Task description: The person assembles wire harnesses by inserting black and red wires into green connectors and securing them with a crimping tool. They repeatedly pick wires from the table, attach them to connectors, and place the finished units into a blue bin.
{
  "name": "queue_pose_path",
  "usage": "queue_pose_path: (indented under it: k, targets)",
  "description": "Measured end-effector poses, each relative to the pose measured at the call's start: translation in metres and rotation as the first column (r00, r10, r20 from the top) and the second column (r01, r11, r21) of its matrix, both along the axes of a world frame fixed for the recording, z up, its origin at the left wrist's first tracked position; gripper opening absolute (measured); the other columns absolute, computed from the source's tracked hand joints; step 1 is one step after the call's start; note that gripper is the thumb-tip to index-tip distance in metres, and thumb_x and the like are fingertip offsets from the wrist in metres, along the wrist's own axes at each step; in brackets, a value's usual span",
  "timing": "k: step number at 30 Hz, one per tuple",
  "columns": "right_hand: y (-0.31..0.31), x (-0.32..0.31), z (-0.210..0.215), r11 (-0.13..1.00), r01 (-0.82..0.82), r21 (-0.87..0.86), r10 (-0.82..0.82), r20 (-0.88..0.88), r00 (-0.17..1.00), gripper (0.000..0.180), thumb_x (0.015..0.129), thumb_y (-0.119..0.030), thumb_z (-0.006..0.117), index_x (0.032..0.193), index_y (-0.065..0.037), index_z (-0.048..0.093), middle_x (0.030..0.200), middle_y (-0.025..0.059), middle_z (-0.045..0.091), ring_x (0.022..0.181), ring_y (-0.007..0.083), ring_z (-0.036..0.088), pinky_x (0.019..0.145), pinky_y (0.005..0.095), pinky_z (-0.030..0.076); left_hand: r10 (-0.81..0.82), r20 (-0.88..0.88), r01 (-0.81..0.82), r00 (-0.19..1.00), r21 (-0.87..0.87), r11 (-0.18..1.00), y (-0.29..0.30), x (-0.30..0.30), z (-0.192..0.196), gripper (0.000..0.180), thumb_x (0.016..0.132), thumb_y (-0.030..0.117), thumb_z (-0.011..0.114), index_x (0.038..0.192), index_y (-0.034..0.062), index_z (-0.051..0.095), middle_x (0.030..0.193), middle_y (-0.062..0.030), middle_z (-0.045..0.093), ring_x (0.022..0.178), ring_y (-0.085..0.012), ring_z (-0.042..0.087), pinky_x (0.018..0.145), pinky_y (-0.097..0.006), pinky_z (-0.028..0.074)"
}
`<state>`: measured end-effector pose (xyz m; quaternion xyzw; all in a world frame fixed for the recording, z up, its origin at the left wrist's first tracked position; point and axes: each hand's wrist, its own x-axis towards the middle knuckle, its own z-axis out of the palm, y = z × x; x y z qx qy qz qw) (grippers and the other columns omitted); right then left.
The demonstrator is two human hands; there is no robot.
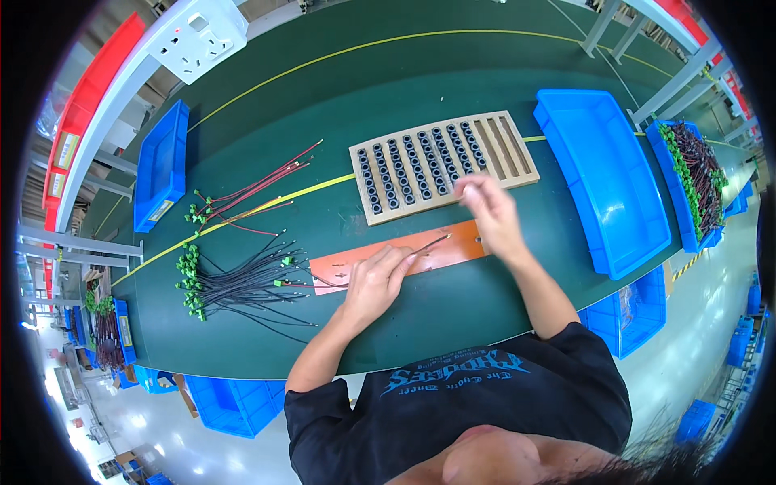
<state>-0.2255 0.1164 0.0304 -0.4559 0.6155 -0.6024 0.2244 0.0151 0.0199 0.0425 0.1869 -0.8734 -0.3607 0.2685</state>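
Over an orange strip plate [339, 269] on the green table, my left hand [373, 281] is closed on a thin dark cable [430, 244]. The cable's bare end points right, past my fingers, and a green connector [279, 283] sits near its other end, left of the plate. My right hand [495, 214] is raised at the near edge of a wooden tray [453, 204] with rows of small black rings [408, 167]. Its thumb and fingers are pinched together; the motion blur hides what, if anything, is between them.
Left of the plate lies a bundle of black cables [242, 284] with green connectors, with several red cables [263, 179] behind it. A blue bin [606, 186] stands right of the tray, another blue bin [162, 166] at far left. A power outlet [198, 40] hangs upper left.
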Motion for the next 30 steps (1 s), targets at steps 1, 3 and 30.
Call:
queue_pose_path:
  k: [1, 3, 30]
  targets:
    - [-0.005, -0.021, 0.003, 0.983, 0.176, 0.042, -0.166, -0.18, 0.97, 0.024, 0.104, -0.019, 0.06, 0.118, 0.0, 0.065, 0.11, 0.0115, 0.065, 0.097, 0.0213, 0.067, 0.084, 0.0343, 0.054, 0.009, -0.011, -0.009, 1.0, -0.005, 1.0, 0.002, 0.0, -0.005, 0.01, 0.096, 0.008, 0.069, 0.101, -0.0008, 0.072, 0.076, -0.0134, 0.064, 0.064, -0.0301, 0.062, 0.062, -0.039, 0.051]
    - [-0.016, -0.057, -0.006, 0.936, 0.351, 0.027, -0.297, -0.472, 0.83, 0.02, 0.095, -0.008, 0.069, 0.112, 0.002, 0.067, 0.103, 0.0157, 0.065, 0.09, 0.0293, 0.068, 0.08, 0.0394, 0.056, 0.022, -0.029, -0.022, 0.999, -0.007, 1.0, 0.005, -0.001, -0.017, 0.01, 0.097, 0.008, 0.069, 0.1, -0.0009, 0.072, 0.077, -0.0136, 0.065, 0.063, -0.0294, 0.062, 0.061, -0.039, 0.051]
    - [0.025, 0.026, -0.012, 0.987, -0.158, -0.027, 0.15, 0.501, 0.852, 0.027, 0.102, -0.006, 0.063, 0.128, 0.003, 0.062, 0.115, 0.0135, 0.071, 0.097, 0.0159, 0.067, 0.085, 0.0312, 0.055, 0.058, -0.096, -0.001, 0.994, 0.51, 0.86, -0.007, 0.003, -0.033, 0.017, 0.097, 0.012, 0.072, 0.105, -0.0014, 0.077, 0.078, -0.0054, 0.067, 0.07, -0.0112, 0.057, 0.063, -0.029, 0.046]
